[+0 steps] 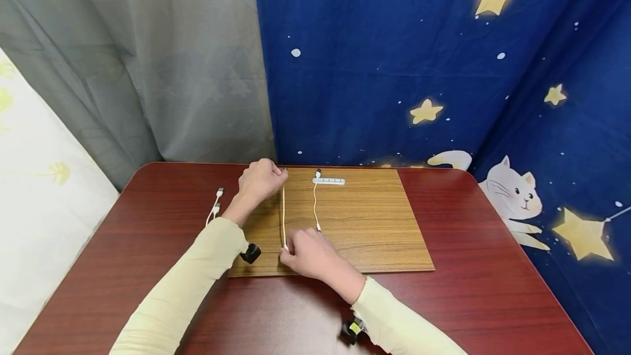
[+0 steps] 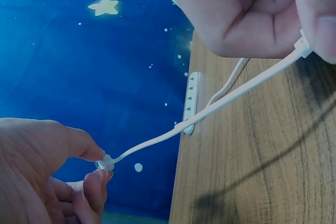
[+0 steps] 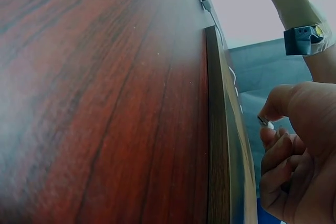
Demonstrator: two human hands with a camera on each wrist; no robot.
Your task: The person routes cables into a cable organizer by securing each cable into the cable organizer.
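Note:
A white charging cable is stretched between both hands over the wooden board. My left hand pinches its far end near the board's back left corner; in the left wrist view the plug shows between thumb and fingertips. At the near end, my right hand pinches the small connector between thumb and forefinger. To the right, a white cable holder lies on the board's back part. A second white cable crosses the holder's left end, its lower end close to the right hand.
The wood-grain board lies on a dark red table. Left of the board, two USB plugs with white cords lie on the table, partly hidden by the left arm. A blue starry curtain hangs behind the table.

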